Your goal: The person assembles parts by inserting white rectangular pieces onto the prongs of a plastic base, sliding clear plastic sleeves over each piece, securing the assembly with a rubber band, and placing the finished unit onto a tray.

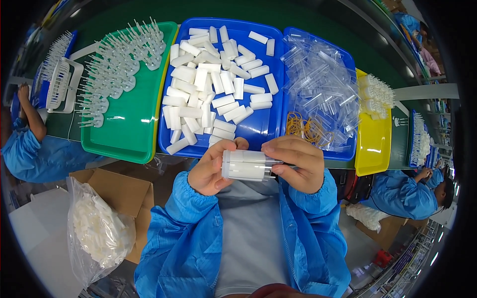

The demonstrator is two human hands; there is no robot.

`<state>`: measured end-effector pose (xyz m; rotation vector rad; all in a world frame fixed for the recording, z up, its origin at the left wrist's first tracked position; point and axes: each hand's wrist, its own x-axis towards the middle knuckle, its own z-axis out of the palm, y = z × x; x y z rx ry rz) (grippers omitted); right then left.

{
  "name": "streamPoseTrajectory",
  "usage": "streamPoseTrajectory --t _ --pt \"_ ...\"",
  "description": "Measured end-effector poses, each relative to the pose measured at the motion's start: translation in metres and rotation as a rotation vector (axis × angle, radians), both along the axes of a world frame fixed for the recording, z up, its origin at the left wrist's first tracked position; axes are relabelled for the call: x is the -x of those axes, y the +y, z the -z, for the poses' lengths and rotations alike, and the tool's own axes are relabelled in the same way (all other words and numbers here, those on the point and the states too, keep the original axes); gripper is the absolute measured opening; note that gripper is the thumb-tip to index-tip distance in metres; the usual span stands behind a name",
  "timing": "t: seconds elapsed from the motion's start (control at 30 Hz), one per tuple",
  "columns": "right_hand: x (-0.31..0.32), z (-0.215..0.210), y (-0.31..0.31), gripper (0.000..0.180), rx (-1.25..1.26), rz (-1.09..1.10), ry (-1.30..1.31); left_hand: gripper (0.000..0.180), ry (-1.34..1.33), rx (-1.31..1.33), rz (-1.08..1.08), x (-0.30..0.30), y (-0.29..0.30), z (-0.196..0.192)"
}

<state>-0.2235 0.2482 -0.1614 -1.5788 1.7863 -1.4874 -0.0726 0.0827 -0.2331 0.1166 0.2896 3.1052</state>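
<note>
- from where i stand, the workpiece is a short cylinder (248, 165) of white blocks and clear plastic, held level in front of the chest, at the near edge of the middle tray.
- left hand (209, 170): grasping; thumb and fingers curl about the round, whitish end plate of the cylinder.
- right hand (299, 161): fingertips at the opposite end, where thin clear prongs project; thumb below, forefinger above. the exact contact on each prong cannot be told.
- green tray (129, 119), at the person's left: pronged white pieces (128, 83) stand in rows along its far and left parts, prongs upward.
- blue tray (253, 131), directly ahead: loose white blocks (200, 79), heaped toward its left half, with others scattered to the right.
- second blue tray (343, 155), just to the right: a pile of clear plastic pieces (318, 74), with tan rubber bands (304, 128) at the near left corner.
- yellow tray (372, 144), farther right: white pronged bundles (376, 92) grouped at its far end.
- floor side, lower left: a clear bag (99, 231) of white pieces against an open cardboard box (119, 186).
- co-workers in blue sit at left (42, 159) and right (405, 193).
</note>
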Motion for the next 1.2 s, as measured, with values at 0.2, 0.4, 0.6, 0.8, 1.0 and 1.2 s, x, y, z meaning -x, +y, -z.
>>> streamPoseTrajectory --t 0.2,0.4,0.6,0.8,1.0,1.2 --pt "0.000 -0.002 0.002 0.028 -0.024 -0.038 -0.042 0.030 0.020 -0.049 0.059 -0.001 -0.002 0.006" --pt "0.000 0.000 -0.001 0.027 -0.001 -0.067 -0.083 0.028 0.008 -0.047 0.048 -0.002 0.005 0.000" --pt "0.000 0.020 -0.006 0.029 0.088 -0.211 -0.394 0.031 0.053 0.063 0.000 -0.008 0.008 -0.002" --pt "-0.007 0.028 -0.010 0.026 0.219 -0.331 -0.714 0.043 -0.027 0.034 0.101 -0.005 0.008 -0.010" --pt "-0.018 0.029 -0.007 0.024 0.236 -0.310 -0.809 0.037 0.030 -0.016 0.029 0.003 0.017 -0.013" --pt "-0.019 0.014 -0.006 0.022 0.114 -0.340 -0.662 0.037 0.061 -0.029 0.093 -0.006 0.010 0.012"
